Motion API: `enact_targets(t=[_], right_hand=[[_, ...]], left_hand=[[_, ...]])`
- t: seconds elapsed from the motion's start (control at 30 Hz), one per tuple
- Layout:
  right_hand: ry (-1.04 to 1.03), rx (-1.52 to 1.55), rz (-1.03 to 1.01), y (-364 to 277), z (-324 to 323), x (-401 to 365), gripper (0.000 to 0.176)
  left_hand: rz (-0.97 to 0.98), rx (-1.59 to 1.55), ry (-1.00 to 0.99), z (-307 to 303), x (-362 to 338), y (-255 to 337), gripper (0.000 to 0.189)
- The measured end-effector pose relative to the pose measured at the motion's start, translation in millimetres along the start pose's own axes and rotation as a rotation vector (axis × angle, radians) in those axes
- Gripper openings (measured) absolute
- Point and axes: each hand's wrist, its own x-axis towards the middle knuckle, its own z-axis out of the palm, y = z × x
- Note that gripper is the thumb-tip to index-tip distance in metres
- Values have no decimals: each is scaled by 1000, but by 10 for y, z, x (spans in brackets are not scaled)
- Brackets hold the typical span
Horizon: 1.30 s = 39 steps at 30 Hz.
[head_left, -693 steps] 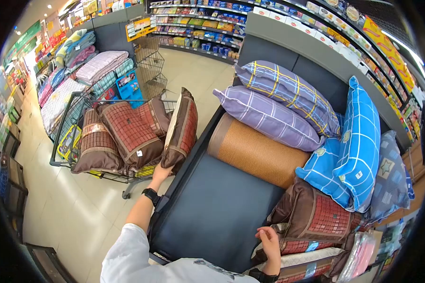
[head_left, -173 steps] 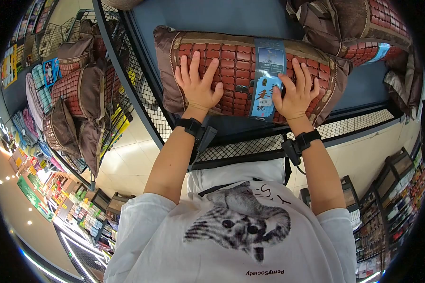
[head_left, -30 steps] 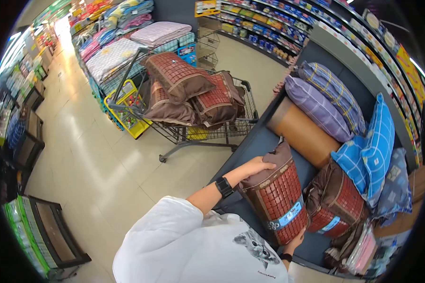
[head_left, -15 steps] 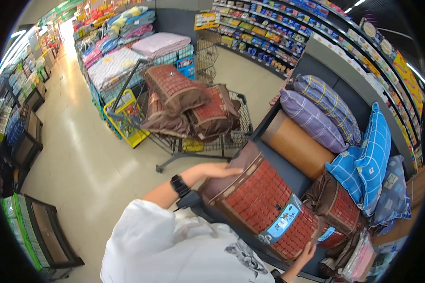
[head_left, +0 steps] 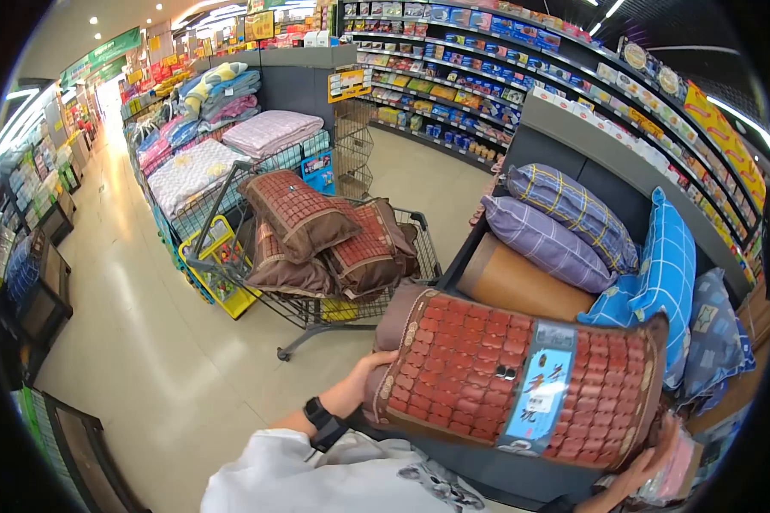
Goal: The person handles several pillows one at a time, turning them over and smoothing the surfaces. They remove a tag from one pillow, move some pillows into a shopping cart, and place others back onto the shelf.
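Note:
A brown pillow with a reddish tile-like mat cover (head_left: 466,350) and a blue paper label is held up in front of me, lying nearly level across the view. At its left end, my left hand (head_left: 372,372) grips the brown fabric edge. My right hand (head_left: 646,462) holds the lower right corner, with its fingers partly hidden. Behind the pillow, a rolled tan mat (head_left: 522,282) lies on the dark display stand. A purple checked pillow (head_left: 547,244) and a blue checked pillow (head_left: 666,265) rest beside the roll.
A shopping cart (head_left: 304,316) with several similar brown pillows (head_left: 299,214) stands ahead to the left. Beyond it is a wire bin with folded quilts (head_left: 201,179). Stocked shelves (head_left: 453,68) line the back, and a tiled aisle (head_left: 137,342) runs along the left.
The held pillow has turned from a steep diagonal to nearly level and come up off the stand. Both hands moved with it. My view has tilted upward.

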Motion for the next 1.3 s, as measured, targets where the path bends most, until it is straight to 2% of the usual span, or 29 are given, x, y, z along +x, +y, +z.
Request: enact_targets(t=[0.1,0.13,0.17,0.2,0.27,0.3,0.33,0.37,0.4,0.43,0.5,0.6,0.63,0.67,0.73,0.77,0.83,1.0,1.23,1.3], right_hand=[[122,-23,62,304,-202,-10,55],[294,86,145,358,-196,-47,49],[467,194,224,424,-196,-64,45],[477,194,215,256,-133,-63,45],[361,24,254,-228,6,-87,32],[369,17,247,-200,-18,-121,32],[300,77,333,-140,-55,-216,32],[227,139,422,-101,-79,-288,34],[228,137,424,-94,-95,-318,34],[223,131,439,-98,-114,-344,33],[241,146,493,-170,-86,-348,33],[205,147,503,-112,-67,-376,32],[202,146,508,-125,-43,-366,32],[133,136,556,-144,-7,-332,31],[62,126,601,-153,48,-313,30],[1,113,579,-149,77,-311,29],[-66,106,574,-178,127,-283,28],[-107,108,565,-65,19,-347,26],[-120,-80,640,54,-174,-619,25],[-118,-82,670,67,-201,-670,25]], left_hand=[[148,-35,-25,-149,208,-156,51],[233,-99,-54,-247,325,-183,51],[182,-119,-30,-384,404,-157,51],[185,-118,-42,-281,352,-40,51],[355,-216,12,23,182,198,49],[433,-205,52,-169,327,264,49],[510,-193,95,-363,470,325,49],[590,-213,67,-338,467,434,48],[672,-231,42,-284,476,580,48],[669,-228,44,-257,507,675,48],[866,-275,-51,-248,575,829,47],[883,-425,-14,-320,870,938,46],[837,-426,143,-354,984,951,48],[863,-370,171,-422,1136,931,47],[738,-258,174,-533,1381,876,45],[739,-262,172,-628,1521,840,45],[547,-483,237,-816,1814,766,46],[557,-682,102,-988,2414,993,46],[512,-897,124,-941,2517,952,43],[534,-868,55,-1039,2579,899,43]])
